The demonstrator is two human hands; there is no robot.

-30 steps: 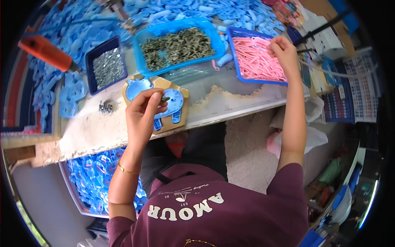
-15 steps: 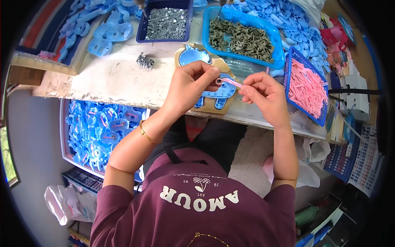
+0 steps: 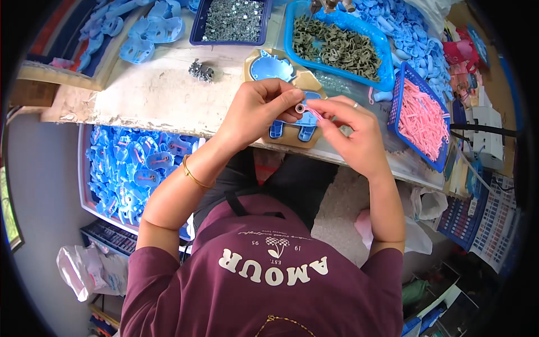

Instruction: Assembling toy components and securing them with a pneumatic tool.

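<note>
A pink strap (image 3: 313,113) with a small dark-centred ring at its end is held between my hands. My left hand (image 3: 261,109) pinches it by the ring end, thumb and forefinger together. On the other side my right hand (image 3: 355,133) has thumb and forefinger closed on the strap. Below them lies a tan holding fixture (image 3: 289,139) carrying blue plastic shells (image 3: 272,67); my fingers partly cover the lower shell. A small pile of grey metal pieces (image 3: 200,71) lies on the bench to the left of my left hand.
Behind the fixture stand a dark blue tray (image 3: 192,37) of small metal parts and a light blue basin (image 3: 387,78) of olive-grey pieces. A blue basket (image 3: 400,98) of pink straps is at right. Blue shells (image 3: 120,180) fill a bin below left, and more heap at the back.
My right hand has moved left, closer to my left hand, and the strap between them now looks shorter and bent. The view has shifted slightly.
</note>
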